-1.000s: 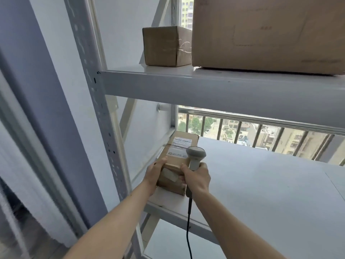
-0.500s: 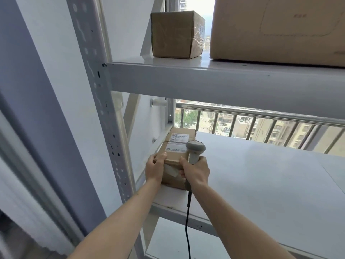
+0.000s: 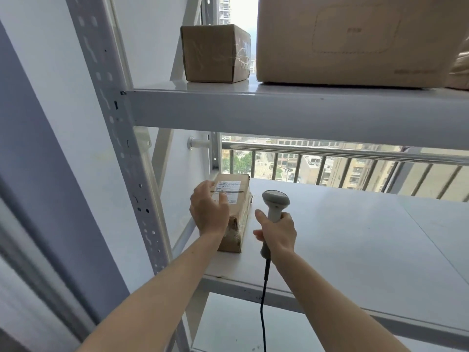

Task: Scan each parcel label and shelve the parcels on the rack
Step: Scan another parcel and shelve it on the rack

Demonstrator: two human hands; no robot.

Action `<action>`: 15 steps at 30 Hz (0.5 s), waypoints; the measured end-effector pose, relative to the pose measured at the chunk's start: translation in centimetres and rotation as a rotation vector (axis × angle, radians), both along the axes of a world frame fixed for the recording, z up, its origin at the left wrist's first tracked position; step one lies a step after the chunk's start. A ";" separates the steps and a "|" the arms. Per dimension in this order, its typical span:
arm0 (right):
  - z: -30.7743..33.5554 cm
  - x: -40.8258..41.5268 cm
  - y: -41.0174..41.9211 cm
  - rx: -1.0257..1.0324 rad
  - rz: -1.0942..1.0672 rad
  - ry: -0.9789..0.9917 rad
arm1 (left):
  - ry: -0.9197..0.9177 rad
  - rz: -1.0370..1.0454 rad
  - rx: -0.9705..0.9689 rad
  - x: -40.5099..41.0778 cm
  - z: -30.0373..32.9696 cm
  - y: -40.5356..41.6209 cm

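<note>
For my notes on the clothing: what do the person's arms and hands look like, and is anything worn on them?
Both forearms are bare up to the picture's lower edge; no sleeve shows. The left hand and the right hand wear no glove, and no ring, watch or bracelet is visible. Nails look short and unpainted, as far as the head view shows.

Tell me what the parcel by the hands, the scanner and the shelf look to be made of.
Parcel: brown corrugated cardboard, matte, wrapped in glossy clear tape that wrinkles at its near end; white paper label on top.
Scanner: likely moulded plastic, light grey, smooth satin look.
Shelf: seemingly painted metal, white with a slight sheen; the perforated upright suggests steel.
</note>
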State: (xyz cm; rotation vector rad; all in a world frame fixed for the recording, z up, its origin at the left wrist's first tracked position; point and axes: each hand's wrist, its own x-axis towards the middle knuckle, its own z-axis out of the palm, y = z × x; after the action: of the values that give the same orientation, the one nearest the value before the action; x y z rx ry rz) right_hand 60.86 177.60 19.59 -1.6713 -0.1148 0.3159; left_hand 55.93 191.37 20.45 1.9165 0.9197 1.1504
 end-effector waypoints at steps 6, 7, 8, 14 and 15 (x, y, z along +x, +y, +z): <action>0.5 1.3 -5.9 0.017 -0.165 -0.051 | -0.025 -0.273 0.140 3.8 1.8 -5.9; 0.7 1.6 -7.2 0.011 -0.195 -0.069 | -0.010 -0.320 0.168 4.4 1.7 -7.2; 0.7 1.8 -8.6 0.007 -0.228 -0.085 | 0.006 -0.367 0.188 5.1 1.6 -8.5; 0.4 2.3 -18.2 -0.001 -0.449 -0.131 | 0.086 -0.621 0.197 9.0 -0.3 -17.6; 0.2 2.2 -19.9 0.004 -0.490 -0.126 | 0.097 -0.660 0.202 9.6 -0.7 -19.4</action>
State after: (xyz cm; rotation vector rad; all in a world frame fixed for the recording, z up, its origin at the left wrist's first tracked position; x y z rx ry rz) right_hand 63.03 157.72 19.76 -1.6555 0.1995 -0.1588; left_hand 65.48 171.99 19.80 2.2096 0.1722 0.7735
